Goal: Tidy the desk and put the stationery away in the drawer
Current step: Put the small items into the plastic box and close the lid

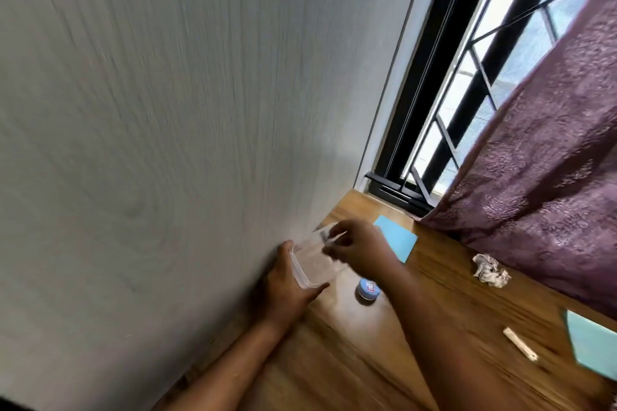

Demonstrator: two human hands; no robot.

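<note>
A pale grey wall with fine vertical grain [167, 110] fills everything left of and above the fingers [335, 232], and it is blurred. It meets a brown wood-grain counter [334, 360] that runs below and to the right of them. Beyond the fingers, up and to the right, stands a black-framed window [430, 83] with a black grille [480, 73] of crossing bars. Bright daylight comes through its glass. A purple patterned curtain [551, 160] hangs right of the fingers, its lower edge reaching the counter. A pale sheen lies on the wood just below the fingers.
</note>
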